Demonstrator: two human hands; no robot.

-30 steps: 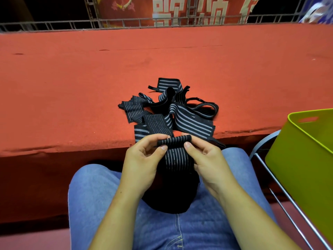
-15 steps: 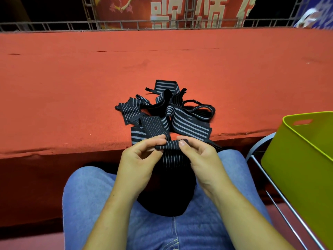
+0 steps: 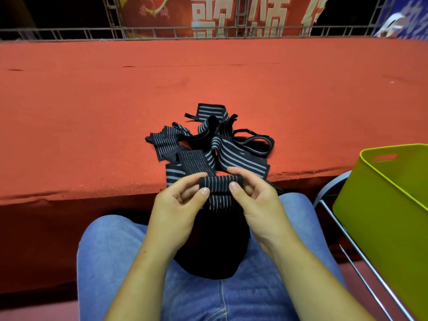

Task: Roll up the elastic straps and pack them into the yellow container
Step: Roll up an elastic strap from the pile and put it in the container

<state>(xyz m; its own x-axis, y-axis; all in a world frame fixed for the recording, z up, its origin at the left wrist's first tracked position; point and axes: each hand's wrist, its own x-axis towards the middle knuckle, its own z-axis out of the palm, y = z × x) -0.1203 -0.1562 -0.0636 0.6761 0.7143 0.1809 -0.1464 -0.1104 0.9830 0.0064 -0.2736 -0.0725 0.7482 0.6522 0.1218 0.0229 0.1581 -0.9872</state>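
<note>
Through the head camera, your left hand [image 3: 178, 205] and right hand [image 3: 259, 200] meet just on your side of the pile of straps [image 3: 215, 144], over the near edge of the red table [image 3: 92, 112]. Each hand pinches one end of a short strap roll [image 3: 221, 181] between thumb and curled fingers, and both thumbs press on its near face. The roll lies crosswise. Its unrolled length, black with pale stripes, hangs down into a dark heap on your jeans [image 3: 115, 262].

The pile lies loose and tangled on the table. You cannot tell whether it touches the roll. The yellow container [image 3: 382, 205] stands well to the right of the pile, lower than the tabletop, on a metal frame [image 3: 361, 256], with its top open. Beyond the pile, across the table, run a metal railing [image 3: 69, 34] and a red banner [image 3: 231, 15].
</note>
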